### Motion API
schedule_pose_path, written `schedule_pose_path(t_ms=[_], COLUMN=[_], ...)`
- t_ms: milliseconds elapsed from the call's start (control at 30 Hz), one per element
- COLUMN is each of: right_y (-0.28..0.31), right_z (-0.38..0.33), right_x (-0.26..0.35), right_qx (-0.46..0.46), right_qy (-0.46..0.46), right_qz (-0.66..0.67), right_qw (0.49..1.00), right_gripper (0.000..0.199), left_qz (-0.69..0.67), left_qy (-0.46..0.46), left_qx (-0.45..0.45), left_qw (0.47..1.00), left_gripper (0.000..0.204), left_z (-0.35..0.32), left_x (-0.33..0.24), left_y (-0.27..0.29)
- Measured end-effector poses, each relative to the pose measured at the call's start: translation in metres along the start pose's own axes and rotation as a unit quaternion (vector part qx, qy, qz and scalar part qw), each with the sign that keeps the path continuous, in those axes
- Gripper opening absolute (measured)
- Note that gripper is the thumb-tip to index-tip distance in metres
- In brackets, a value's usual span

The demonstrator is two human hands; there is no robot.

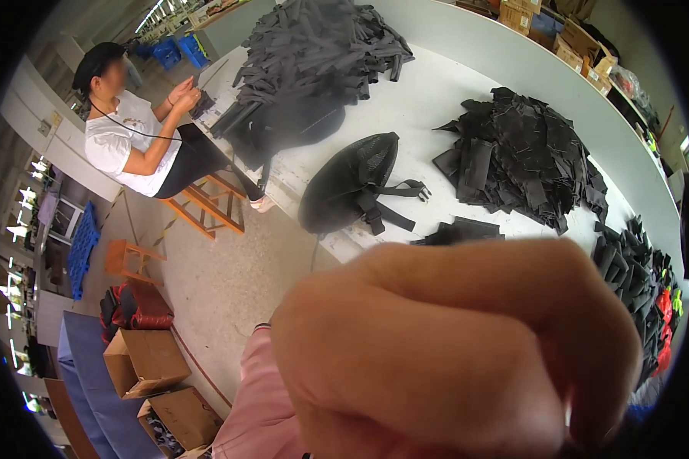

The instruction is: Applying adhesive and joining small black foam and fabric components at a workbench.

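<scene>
My left hand (pixel 452 352) fills the lower middle of the view, very close to the lens and blurred. Its fingers are curled into a fist and I see nothing inside them. A pink sleeve (pixel 256 405) leads to it from the lower left. My right hand is out of sight. Beyond the hand a long white table (pixel 436 92) carries a black mesh backpack panel with straps (pixel 352 183) near its front edge. A small stack of black strips (pixel 459 231) lies just above my knuckles.
Piles of black fabric pieces lie at the table's far end (pixel 314 46), its middle right (pixel 524 157) and its right edge (pixel 635 283). A person in a white shirt (pixel 126 130) sits on a wooden stool (pixel 210 203). Cardboard boxes (pixel 145 359) stand on the floor.
</scene>
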State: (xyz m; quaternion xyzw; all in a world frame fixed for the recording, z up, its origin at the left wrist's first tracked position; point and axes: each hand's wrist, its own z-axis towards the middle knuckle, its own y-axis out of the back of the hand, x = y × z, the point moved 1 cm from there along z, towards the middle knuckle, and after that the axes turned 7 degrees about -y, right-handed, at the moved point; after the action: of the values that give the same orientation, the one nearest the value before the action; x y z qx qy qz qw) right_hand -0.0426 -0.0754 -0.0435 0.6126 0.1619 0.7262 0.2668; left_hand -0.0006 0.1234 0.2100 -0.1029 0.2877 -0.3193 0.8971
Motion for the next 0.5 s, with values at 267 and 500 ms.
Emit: schedule_pose_path(t_ms=[267,500], right_y=[-0.005,-0.003], right_z=[-0.014,-0.018], right_x=[-0.035,-0.034], right_qx=[-0.015,-0.027], right_qy=[-0.007,0.002], right_qz=[-0.019,-0.002], right_qw=[1.000,1.000], right_gripper=[0.010,0.009], left_qz=[0.334,0.289], left_qy=[0.065,0.400], left_qx=[0.076,-0.016], left_qw=[0.937,0.869], left_gripper=[0.006,0.009], left_z=[-0.038,-0.135], left_x=[0.057,0.107], left_y=[0.039,0.061])
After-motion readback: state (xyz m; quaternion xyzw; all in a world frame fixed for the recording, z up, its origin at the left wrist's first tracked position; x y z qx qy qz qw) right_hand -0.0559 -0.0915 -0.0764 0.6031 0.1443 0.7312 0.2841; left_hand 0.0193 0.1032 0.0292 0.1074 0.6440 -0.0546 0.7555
